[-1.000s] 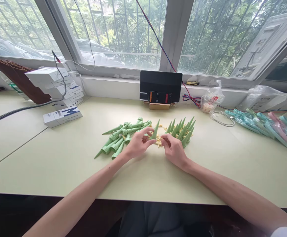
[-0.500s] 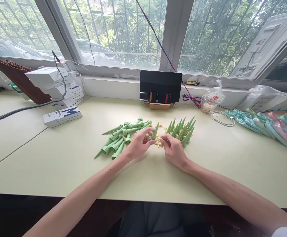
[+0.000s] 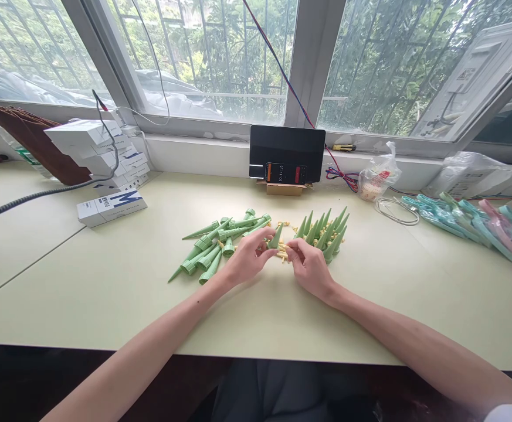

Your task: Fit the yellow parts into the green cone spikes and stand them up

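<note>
My left hand (image 3: 252, 258) holds a green plastic watering spike (image 3: 275, 239) between thumb and fingers, its point upward and leaning slightly right. Close by on the right, my right hand (image 3: 311, 264) has thumb and fingertips pinched on a small yellow plastic piece (image 3: 284, 248), partly hidden by the fingers. More yellow pieces (image 3: 284, 224) lie on the table behind and between the hands. Left of my left hand is a loose pile of green spikes with ribbed caps (image 3: 214, 243). Beyond my right hand, several green spikes (image 3: 326, 231) stand points up with yellow parts among them.
At the back, a phone (image 3: 285, 173) leans against a black tablet (image 3: 287, 143) on a small cardboard stand (image 3: 284, 190). White boxes (image 3: 112, 208) sit at left beside a coiled cable (image 3: 48, 192). On the right are a white cable (image 3: 397, 212) and bagged coloured items (image 3: 467, 223).
The spike in my left hand has sunk a little, its tip now lower than before. Both hands stay almost in place, and the piles have not moved.
</note>
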### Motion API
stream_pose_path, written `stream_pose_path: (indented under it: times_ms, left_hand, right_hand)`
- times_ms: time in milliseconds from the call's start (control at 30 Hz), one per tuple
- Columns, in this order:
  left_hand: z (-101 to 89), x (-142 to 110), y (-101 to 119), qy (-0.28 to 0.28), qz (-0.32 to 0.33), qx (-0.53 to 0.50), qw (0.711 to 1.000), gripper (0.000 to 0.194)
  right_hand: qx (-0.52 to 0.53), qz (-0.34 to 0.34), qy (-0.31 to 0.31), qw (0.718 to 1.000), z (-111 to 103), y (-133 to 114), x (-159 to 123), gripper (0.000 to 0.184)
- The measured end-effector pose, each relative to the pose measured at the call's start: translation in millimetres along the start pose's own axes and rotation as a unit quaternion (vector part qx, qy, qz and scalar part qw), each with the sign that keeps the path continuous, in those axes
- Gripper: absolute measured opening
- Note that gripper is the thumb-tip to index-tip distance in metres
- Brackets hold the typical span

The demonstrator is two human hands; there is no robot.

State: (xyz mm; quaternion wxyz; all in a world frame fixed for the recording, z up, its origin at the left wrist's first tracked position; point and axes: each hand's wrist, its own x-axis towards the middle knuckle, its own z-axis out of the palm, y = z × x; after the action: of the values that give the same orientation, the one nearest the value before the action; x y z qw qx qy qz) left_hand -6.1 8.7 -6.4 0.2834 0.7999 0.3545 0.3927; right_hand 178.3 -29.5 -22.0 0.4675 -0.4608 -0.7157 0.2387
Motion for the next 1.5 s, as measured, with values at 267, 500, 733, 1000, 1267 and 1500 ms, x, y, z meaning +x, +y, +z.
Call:
stream_pose_path:
  times_ms: [267, 500, 733, 1000, 1267, 1500]
  left_hand:
    - [1.1, -0.5, -0.2, 0.0, -0.004, 0.001, 1.0, 0.019]
    - [2.1, -1.4, -1.7, 0.01, 0.018, 0.001, 1.0, 0.021]
    - [2.2, -1.5, -1.6, 0.01, 0.021, 0.0, 1.0, 0.021]
    - [1.9, -1.3, -1.9, -0.001, 0.011, -0.003, 1.0, 0.021]
    - [2.0, -1.5, -1.6, 0.0, 0.012, -0.001, 1.0, 0.019]
    - [2.4, -2.0, -3.4, 0.0, 0.012, 0.001, 1.0, 0.02]
  right_hand:
    - [-0.001, 0.0, 0.001, 1.0, 0.1, -0.6, 0.2, 0.021]
    - [0.005, 0.002, -0.001, 1.0, 0.8, -0.2, -0.2, 0.02]
    - [-0.001, 0.002, -0.001, 1.0, 0.4, -1.2, -0.1, 0.021]
    - [-0.006, 0.005, -0.003, 1.0, -0.1, -1.0, -0.8, 0.023]
    - [-0.011, 0.008, -0.001, 1.0, -0.1, -3.6, 0.0, 0.024]
    - [-0.012, 0.011, -0.005, 1.0, -0.5, -3.7, -0.1, 0.023]
